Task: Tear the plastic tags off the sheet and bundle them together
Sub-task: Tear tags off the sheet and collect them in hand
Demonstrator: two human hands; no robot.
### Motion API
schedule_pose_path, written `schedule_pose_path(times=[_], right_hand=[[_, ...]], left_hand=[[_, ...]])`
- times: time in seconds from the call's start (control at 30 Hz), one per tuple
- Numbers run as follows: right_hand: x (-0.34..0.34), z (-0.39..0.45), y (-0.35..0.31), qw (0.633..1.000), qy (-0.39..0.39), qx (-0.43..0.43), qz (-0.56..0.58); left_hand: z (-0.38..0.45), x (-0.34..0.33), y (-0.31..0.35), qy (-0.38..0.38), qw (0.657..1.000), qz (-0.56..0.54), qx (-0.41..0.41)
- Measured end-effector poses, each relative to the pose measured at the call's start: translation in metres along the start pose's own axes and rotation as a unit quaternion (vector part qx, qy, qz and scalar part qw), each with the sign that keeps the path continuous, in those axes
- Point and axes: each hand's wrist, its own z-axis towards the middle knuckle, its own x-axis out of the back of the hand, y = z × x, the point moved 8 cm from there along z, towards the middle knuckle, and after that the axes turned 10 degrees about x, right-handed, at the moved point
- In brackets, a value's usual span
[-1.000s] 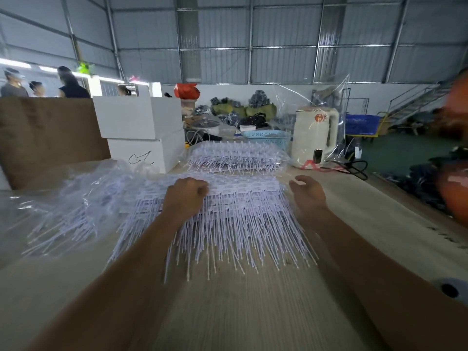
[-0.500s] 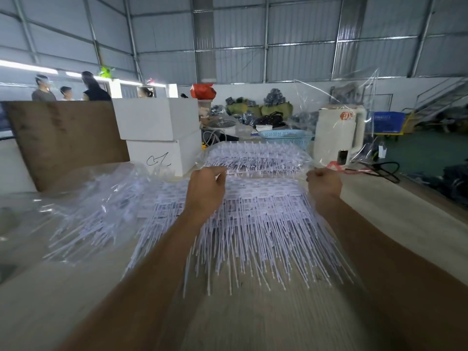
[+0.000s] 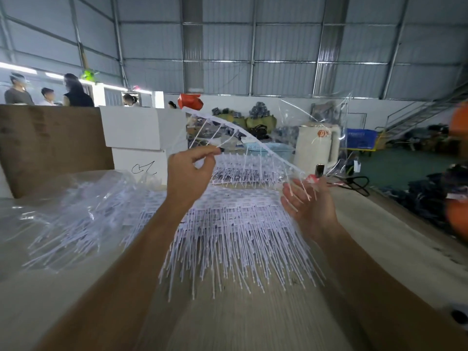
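Observation:
A thick pile of white plastic tag sheets (image 3: pixel 228 224) lies on the wooden table (image 3: pixel 253 320), thin stems fanned toward me. Above it a single white strip of tags (image 3: pixel 253 138) arcs through the air from upper left down to the right. My left hand (image 3: pixel 188 176) is raised and pinches a few thin stems hanging from that strip between thumb and fingertips. My right hand (image 3: pixel 309 206) is held up with the palm turned left and the fingers straight. The strip's lower end and a few loose stems rest against its fingertips.
A clear bag of loose tags (image 3: pixel 76 211) sprawls on the table to the left. Another tag stack (image 3: pixel 248 168) lies behind the pile. Two white boxes (image 3: pixel 141 127) and a brown board (image 3: pixel 50 148) stand at back left, a white kettle (image 3: pixel 316 145) and black cable (image 3: pixel 354 183) at back right.
Both hands rose off the pile. One strip of tags came up with them and now hangs between the hands.

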Motion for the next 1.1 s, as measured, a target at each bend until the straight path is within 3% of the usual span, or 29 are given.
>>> schedule_pose_path(times=[0.13, 0.3, 0.43, 0.57, 0.77, 0.83, 0.93, 1.1], right_hand=[[-0.004, -0.008, -0.014, 0.994, -0.011, -0.016, 0.109], [-0.005, -0.015, -0.015, 0.989, -0.095, -0.061, 0.100], [0.000, -0.008, -0.018, 0.993, -0.039, -0.024, 0.111], [0.007, 0.000, -0.014, 0.996, -0.020, -0.057, 0.066], [-0.017, 0.002, -0.044, 0.994, -0.106, -0.009, 0.015], [-0.037, -0.005, -0.052, 0.987, -0.160, 0.010, -0.019], [-0.076, -0.025, -0.055, 0.963, -0.259, -0.001, -0.074], [-0.130, -0.055, -0.063, 0.918, -0.356, 0.034, -0.170]], left_hand=[[-0.004, 0.007, 0.007, 0.010, 1.000, -0.016, -0.025], [-0.003, 0.013, 0.013, 0.018, 0.998, -0.050, -0.033], [-0.003, 0.018, 0.008, 0.024, 0.997, -0.071, -0.026], [-0.003, 0.019, -0.001, 0.019, 0.998, -0.052, -0.037], [0.008, 0.050, -0.019, 0.139, 0.990, 0.037, 0.007], [0.017, 0.056, -0.023, 0.145, 0.986, 0.063, 0.055], [0.028, 0.033, -0.007, 0.015, 0.995, 0.056, 0.081], [-0.005, -0.040, 0.059, -0.255, 0.963, 0.084, -0.027]])
